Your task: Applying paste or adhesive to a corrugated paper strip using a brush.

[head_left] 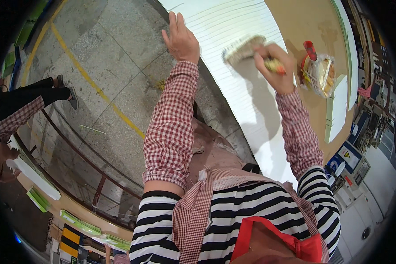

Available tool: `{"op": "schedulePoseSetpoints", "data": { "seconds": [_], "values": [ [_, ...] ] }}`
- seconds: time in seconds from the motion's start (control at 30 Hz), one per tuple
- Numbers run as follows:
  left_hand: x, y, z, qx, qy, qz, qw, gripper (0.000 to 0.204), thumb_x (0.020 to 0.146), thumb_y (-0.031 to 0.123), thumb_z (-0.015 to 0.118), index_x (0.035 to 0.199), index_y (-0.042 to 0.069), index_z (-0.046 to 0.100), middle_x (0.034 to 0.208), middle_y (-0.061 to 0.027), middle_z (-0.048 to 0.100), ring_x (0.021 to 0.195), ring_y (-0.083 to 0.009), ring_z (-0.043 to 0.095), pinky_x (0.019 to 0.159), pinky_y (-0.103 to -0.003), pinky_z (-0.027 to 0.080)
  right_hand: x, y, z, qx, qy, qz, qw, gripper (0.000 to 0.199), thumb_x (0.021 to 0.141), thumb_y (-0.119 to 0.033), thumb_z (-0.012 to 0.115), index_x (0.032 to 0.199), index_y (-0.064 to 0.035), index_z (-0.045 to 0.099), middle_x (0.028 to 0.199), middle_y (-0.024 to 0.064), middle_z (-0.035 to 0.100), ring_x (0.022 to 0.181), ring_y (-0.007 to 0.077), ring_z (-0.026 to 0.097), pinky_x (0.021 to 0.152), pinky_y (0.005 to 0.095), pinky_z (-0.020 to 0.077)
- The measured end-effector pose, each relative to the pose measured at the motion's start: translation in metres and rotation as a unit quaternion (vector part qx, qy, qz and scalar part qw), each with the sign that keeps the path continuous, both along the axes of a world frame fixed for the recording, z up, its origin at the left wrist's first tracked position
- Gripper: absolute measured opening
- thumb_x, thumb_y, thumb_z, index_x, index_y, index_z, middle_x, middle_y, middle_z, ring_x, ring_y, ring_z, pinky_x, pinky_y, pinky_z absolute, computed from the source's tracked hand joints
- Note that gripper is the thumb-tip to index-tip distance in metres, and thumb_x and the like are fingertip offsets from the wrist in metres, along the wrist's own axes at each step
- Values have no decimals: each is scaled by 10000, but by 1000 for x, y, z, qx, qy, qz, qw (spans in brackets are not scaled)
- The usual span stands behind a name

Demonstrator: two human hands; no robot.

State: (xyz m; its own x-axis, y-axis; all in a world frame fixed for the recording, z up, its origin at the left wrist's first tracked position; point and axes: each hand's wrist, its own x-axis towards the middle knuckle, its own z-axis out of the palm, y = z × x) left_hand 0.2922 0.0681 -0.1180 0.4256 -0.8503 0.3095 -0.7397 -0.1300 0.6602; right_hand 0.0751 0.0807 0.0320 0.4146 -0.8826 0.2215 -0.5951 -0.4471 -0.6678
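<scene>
Fanned white paper sheets (233, 22), their edges showing as many fine lines, lie along the table in front of me. My left hand (183, 42) rests on the left edge of the sheets with its fingers stretched out. In my right hand (277, 66) is a brush (244, 49), gripped by its yellow and red handle. Its wide, pale bristle head is over the sheets, and it is slightly blurred; whether the bristles touch the paper I cannot tell. A shadow of my arm falls across the paper below.
On the brown tabletop (295, 22), right of my right hand, are a clear plastic bag (323, 75), a red cylindrical object (310, 50) and a white stack (337, 108). Another person's legs (53, 97) show at left, beside a curved bench (79, 202) bearing green-edged stacks. Machinery (356, 163) stands at right.
</scene>
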Motion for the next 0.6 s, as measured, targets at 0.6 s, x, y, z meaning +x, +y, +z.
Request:
{"op": "schedulePoseSetpoints", "data": {
  "seconds": [0.6],
  "values": [
    [-149,152,25,167,520,116,829,710,1011,477,201,1444,-84,153,1492,-300,185,1384,-389,242,1137,-420,251,-143,159,15,140,-69,-182,971,73,779,5,658,758,8,588,786,53,621,748,110,591,675,247,468]
  ]
}}
